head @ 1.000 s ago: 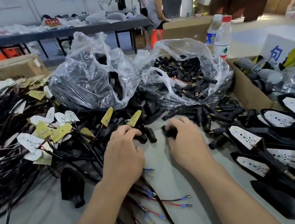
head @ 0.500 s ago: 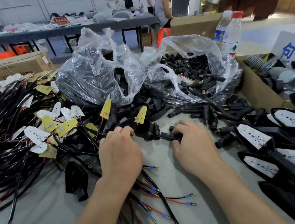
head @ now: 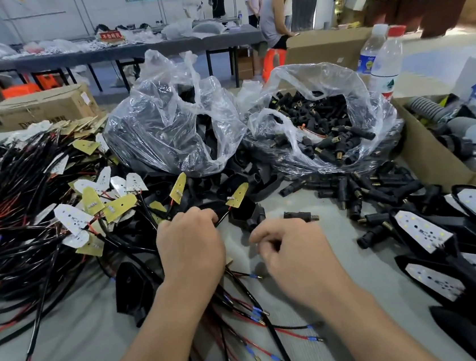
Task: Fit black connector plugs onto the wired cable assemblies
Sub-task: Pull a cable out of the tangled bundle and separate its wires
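Nearest of all, on the near side of the black plug (head: 300,216), wire ends (head: 256,316) with blue sleeves are fanned across the grey table (head: 72,347). The cable assemblies (head: 236,302) they belong to are gripped under the curled fingers of the left hand (head: 190,245), just left of the plug. The right hand (head: 294,252) has been drawn back. A second ago it was at the loose plugs with one pinched at its fingertips, and now that plug is seen lying on the table just beyond its knuckles. The fingers are curled, but whether anything is pinched beneath them cannot be told. So a plug has been singled out and nothing is fitted yet; a wire end is judged to be what is wanted at it next. Right of the plug and a little beyond, a heap of loose plugs (head: 360,193) is spread, with black housings (head: 420,227) bearing white boards further right. Left of the plug, a tangle of cables (head: 13,223) and small boards (head: 72,218) is piled up. Beyond the plug two clear bags are slumped, the open bag (head: 328,128) full of plugs and the second bag (head: 172,134) full of dark parts. Behind them, bottles (head: 387,65) and a carton (head: 41,106) are set, and far beyond the plug a long bench (head: 97,52) is seen, with people (head: 274,13) standing at it.
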The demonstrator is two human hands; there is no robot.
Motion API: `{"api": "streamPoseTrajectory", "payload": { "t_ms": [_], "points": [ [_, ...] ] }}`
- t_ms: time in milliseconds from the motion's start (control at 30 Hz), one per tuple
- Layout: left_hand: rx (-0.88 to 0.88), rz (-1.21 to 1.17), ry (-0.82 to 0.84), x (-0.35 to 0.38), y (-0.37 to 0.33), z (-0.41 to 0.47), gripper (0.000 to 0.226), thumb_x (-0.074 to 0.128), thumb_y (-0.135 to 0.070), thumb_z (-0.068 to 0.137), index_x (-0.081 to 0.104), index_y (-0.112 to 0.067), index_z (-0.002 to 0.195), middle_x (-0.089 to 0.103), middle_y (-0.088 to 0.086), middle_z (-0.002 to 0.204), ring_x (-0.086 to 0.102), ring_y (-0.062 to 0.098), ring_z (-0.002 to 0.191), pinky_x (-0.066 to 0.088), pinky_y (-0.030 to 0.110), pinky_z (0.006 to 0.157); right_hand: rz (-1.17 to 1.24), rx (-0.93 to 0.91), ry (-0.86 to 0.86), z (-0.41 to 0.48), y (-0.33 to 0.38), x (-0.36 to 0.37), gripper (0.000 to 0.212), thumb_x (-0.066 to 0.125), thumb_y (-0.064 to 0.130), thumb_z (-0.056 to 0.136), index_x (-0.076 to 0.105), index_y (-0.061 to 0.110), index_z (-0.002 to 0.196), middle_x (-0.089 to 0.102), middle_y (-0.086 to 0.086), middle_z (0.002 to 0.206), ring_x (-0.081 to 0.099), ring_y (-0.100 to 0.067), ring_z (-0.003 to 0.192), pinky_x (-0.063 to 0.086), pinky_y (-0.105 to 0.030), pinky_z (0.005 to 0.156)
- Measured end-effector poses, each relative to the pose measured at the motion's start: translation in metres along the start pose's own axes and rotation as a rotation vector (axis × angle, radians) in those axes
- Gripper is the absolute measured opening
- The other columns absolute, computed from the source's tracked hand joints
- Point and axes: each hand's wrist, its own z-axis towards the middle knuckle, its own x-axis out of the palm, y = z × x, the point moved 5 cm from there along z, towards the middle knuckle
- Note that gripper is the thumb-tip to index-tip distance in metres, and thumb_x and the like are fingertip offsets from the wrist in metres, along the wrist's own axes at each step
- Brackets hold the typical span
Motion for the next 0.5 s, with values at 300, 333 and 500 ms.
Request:
{"api": "streamPoseTrajectory", "payload": {
  "t_ms": [300, 333, 500],
  "points": [
    [0.008, -0.402, -0.171, -0.013, 0.002, -0.005, 0.02, 0.075, -0.014, 0.082, 0.079, -0.028, 0.097, 0.072, -0.011, 0.083, 0.058, 0.014, 0.072, 0.043, 0.026, 0.071, 0.15, 0.039, 0.049, 0.0, 0.005, 0.0, 0.02, 0.066, 0.021, 0.085, 0.071, 0.036, 0.074, 0.07, 0.017, 0.069, 0.063, -0.004, 0.061, 0.046, -0.018, 0.055],
    [0.015, -0.502, -0.185, -0.016, 0.0, -0.003, 0.024, 0.076, -0.013, 0.082, 0.079, -0.028, 0.1, 0.072, -0.014, 0.083, 0.064, 0.01, 0.075, 0.048, 0.021, 0.071, 0.224, 0.052, 0.072, 0.0, 0.006, 0.002, 0.012, 0.067, 0.027, 0.084, 0.073, 0.036, 0.078, 0.071, 0.013, 0.068, 0.06, -0.005, 0.056, 0.044, -0.019, 0.051],
    [-0.201, -1.208, 0.024, -0.016, -0.016, -0.003, 0.029, 0.076, -0.005, 0.081, 0.08, -0.029, 0.095, 0.075, -0.013, 0.076, 0.07, 0.004, 0.066, 0.055, 0.017, 0.063, 0.757, 0.131, 0.217, -0.002, 0.018, 0.009, 0.017, 0.066, 0.03, 0.082, 0.076, 0.016, 0.083, 0.07, -0.016, 0.07, 0.048, -0.018, 0.044, 0.033, -0.023, 0.046]
  ]
}}
